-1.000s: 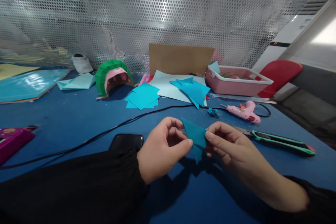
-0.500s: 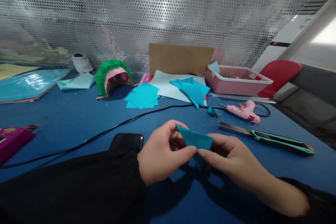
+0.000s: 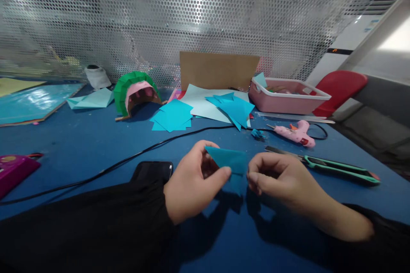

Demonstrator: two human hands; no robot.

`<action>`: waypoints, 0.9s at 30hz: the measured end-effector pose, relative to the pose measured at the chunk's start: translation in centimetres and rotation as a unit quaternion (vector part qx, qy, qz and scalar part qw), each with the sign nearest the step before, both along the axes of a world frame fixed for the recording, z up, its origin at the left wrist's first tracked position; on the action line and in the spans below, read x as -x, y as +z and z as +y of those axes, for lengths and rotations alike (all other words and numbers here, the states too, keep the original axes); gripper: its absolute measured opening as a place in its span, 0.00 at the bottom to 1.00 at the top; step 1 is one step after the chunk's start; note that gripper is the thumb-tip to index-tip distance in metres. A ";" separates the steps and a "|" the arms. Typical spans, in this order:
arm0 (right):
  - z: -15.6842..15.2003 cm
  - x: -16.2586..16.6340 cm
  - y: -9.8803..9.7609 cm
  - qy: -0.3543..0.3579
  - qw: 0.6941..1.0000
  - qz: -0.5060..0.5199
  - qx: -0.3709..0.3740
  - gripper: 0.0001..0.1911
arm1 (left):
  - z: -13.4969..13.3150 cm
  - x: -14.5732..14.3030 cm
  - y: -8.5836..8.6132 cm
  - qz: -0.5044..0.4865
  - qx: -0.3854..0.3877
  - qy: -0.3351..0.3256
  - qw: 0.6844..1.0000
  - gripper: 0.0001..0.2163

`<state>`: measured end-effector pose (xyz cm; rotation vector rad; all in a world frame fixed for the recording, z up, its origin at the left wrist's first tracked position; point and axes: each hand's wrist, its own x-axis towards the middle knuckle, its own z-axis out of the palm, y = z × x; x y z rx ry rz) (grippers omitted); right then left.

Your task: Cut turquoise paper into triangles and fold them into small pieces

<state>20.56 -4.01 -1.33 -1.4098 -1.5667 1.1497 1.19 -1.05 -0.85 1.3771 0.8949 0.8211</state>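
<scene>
My left hand point(image 3: 192, 185) pinches a folded teal paper triangle point(image 3: 230, 163) between thumb and fingers, just above the blue table point(image 3: 80, 145). My right hand point(image 3: 278, 177) is curled with its fingertips at the paper's right edge, gripping it there. A black phone point(image 3: 152, 170) lies right behind my left wrist. Both forearms wear black sleeves.
Green-handled scissors point(image 3: 329, 166) and a pink glue gun point(image 3: 293, 132) lie to the right. A black cable point(image 3: 128, 160) crosses the table. Teal paper sheets point(image 3: 173, 116), a green and pink paper model point(image 3: 134, 91), cardboard point(image 3: 218, 70) and a pink tray point(image 3: 285, 102) stand before a perforated screen.
The paper has turned from standing point-up to lying flatter and wider between my hands. My right hand slid from over the paper to its right edge.
</scene>
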 end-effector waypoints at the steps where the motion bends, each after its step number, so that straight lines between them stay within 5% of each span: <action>1: 0.2 -0.2 0.0 -0.010 1.000 0.004 -0.016 0.08 | 0.2 0.0 -0.1 0.005 -0.002 0.016 1.000 0.11; 6: 0.8 -0.2 -0.4 -0.042 0.995 0.075 -0.041 0.11 | 0.6 -0.2 -0.2 -0.012 0.020 -0.006 1.000 0.10; 11: 0.5 0.1 -0.5 0.015 1.000 -0.003 -0.004 0.12 | 0.4 0.0 -0.3 -0.017 0.018 -0.078 0.997 0.07; 18: 0.3 -0.1 -0.6 0.102 0.995 0.000 0.007 0.17 | 0.7 -0.1 -0.2 0.050 0.006 0.014 0.999 0.08; 22: 0.2 0.0 -1.2 0.013 0.991 -0.051 -0.123 0.12 | 0.4 -0.2 0.0 0.039 0.060 -0.031 0.997 0.09; 27: 0.2 0.1 -1.6 -0.043 0.965 -0.101 -0.240 0.07 | 0.3 0.1 -0.3 0.042 0.026 -0.053 0.997 0.13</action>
